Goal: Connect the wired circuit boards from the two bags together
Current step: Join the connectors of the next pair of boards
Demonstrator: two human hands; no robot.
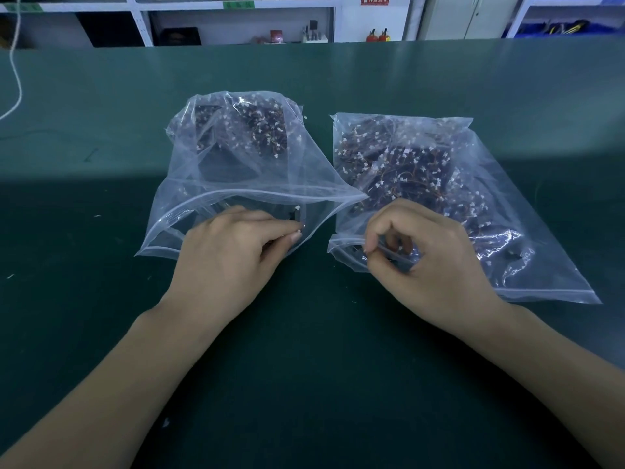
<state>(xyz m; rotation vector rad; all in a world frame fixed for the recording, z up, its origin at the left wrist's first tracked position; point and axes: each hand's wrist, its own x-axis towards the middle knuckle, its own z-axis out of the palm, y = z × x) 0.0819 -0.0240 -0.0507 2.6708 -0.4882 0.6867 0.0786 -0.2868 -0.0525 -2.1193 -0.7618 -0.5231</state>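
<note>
Two clear zip bags lie side by side on the green table. The left bag (pixel 236 157) holds dark circuit boards with thin wires and white plugs, and its mouth gapes toward me. The right bag (pixel 473 204) is fuller with the same kind of boards. My left hand (pixel 230 255) reaches into the left bag's mouth, with thumb and fingers pinched on a small dark board with a white plug (pixel 297 214). My right hand (pixel 429 262) rests at the right bag's mouth, its fingertips pinching a small wired piece (pixel 389 247) just inside the plastic edge.
The green table (pixel 101 333) stretches wide around the bags. A white cord (pixel 15 62) hangs down at the far left. Shelves with boxes, small bottles and blue bins line the wall behind the table's far edge.
</note>
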